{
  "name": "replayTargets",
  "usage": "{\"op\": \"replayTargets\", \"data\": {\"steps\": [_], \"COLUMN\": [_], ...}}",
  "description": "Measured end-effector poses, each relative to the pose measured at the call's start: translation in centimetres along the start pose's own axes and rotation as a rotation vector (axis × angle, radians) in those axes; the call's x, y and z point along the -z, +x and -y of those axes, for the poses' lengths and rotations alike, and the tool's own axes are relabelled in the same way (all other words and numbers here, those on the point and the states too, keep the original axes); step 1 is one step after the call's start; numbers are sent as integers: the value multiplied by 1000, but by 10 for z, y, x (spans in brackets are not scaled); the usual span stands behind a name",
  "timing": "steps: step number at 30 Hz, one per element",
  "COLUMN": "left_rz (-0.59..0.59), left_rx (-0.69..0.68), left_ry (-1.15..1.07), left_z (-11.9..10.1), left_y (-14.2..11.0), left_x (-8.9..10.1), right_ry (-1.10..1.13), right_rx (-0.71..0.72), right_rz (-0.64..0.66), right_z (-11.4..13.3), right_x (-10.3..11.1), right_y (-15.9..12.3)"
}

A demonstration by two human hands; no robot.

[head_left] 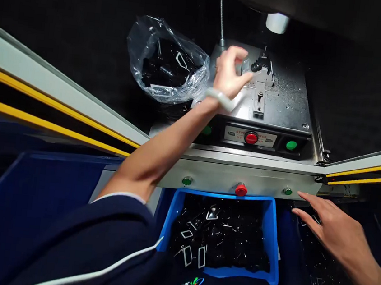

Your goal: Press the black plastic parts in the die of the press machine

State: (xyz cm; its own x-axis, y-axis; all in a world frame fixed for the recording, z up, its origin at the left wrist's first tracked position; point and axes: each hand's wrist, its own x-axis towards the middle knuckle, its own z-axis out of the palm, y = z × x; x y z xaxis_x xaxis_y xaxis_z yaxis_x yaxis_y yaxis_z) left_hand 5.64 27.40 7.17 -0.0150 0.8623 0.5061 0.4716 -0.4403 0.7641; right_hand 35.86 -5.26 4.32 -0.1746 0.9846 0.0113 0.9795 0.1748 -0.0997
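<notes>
My left hand is over the metal base plate, fingers curved and thumb spread apart, with nothing visible in its grasp. Just right of its thumb stands a small fixture block with a black part on top; whether the thumb touches it I cannot tell. A pale band circles the left wrist. My right hand hovers at the right, thumb and fingers apart, its fingertips close to the right green button on the white front rail.
A clear plastic bag of black parts lies left of the plate. Below the rail is a blue bin full of glossy black pieces. A red button sits mid-rail. Yellow-striped side frames flank the opening. More black parts lie under my right hand.
</notes>
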Motion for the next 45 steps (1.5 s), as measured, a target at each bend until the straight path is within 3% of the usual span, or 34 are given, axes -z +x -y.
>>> {"op": "replayTargets", "data": {"steps": [5,7,9,12,15,18,21,24,26,28,31,34,40,45], "left_rz": [120,237,380,568,680,697,641,654,803,1028,1382,1603,1627,1619], "left_rx": [-32,51,148,217,210,198,182,166,137,132,182,156,202,291], "left_ry": [135,240,373,558,684,775,814,702,560,494,546,634,520,327], "left_z": [-11,-4,10,33,42,36,26,17,15,18,29,44,58,54], "left_y": [-171,-220,-248,-257,-251,-251,-260,-274,-282,-287,-292,-301,-315,-308], "left_x": [100,130,149,164,168,165,160,153,146,135,117,104,110,120], "right_ry": [163,247,327,366,343,325,307,243,240,249,186,158,264,571], "right_rx": [-46,-68,-71,-79,-98,-140,-161,-158,-120,-61,-55,-85,19,25], "right_rz": [62,51,45,40,18,-31,-71,-79,-33,105,400,476,391,324], "right_z": [2,-5,-13,-18,-19,-19,-14,13,45,82,130,156,161,145], "right_x": [-55,-70,-79,-82,-81,-83,-84,-84,-88,-100,-127,-147,-150,-145], "right_y": [35,41,43,44,47,50,47,34,22,14,14,20,17,15]}}
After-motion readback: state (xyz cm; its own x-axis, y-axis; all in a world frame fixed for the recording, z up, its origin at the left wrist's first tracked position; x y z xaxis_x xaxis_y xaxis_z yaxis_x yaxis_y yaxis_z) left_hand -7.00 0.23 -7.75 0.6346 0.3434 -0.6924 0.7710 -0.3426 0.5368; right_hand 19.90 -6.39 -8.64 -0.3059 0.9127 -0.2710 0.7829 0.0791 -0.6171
